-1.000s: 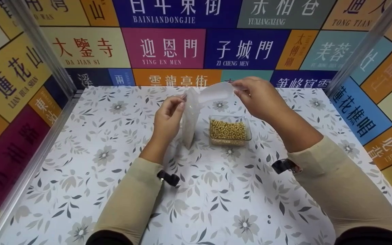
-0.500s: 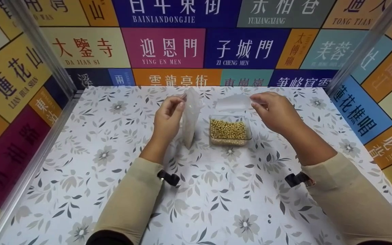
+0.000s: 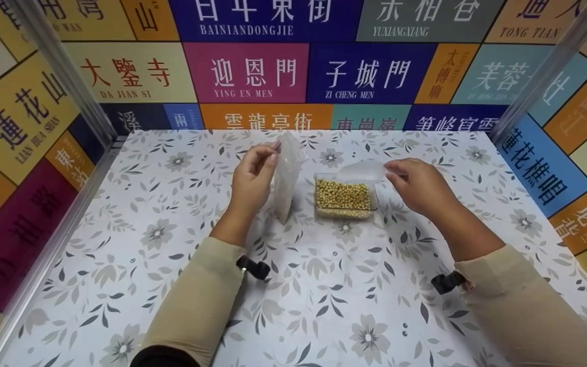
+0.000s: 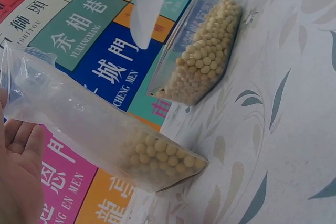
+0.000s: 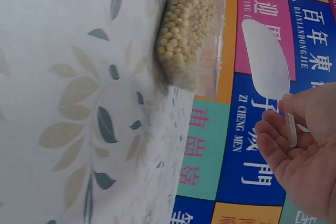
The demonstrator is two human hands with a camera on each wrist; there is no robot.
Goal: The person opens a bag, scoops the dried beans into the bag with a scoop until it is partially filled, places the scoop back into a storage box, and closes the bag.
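Note:
My left hand [image 3: 252, 176] pinches the upper edge of a translucent plastic bag [image 3: 287, 178], which stands upright on the table. Round, pale yellow soybeans [image 4: 160, 153] lie in the bottom of this bag in the left wrist view. To its right is a clear rectangular container [image 3: 374, 201], well filled with soybeans [image 3: 342, 195]. Between thumb and fingers, my right hand [image 3: 418, 186] grips the short handle of a white scoop [image 5: 266, 59]. The scoop's blade is over the container's back right edge. No beans show on the blade's visible side.
A white floral cloth [image 3: 303, 295] covers the table. Behind it rises a wall of colourful lettered panels [image 3: 245, 71], with metal posts [image 3: 69, 81] at the corners. The bag and container stand a small gap apart.
My right hand has carried the scoop from beside the bag's mouth to the right, then down to the container's back edge. The left hand and bag have stayed in place.

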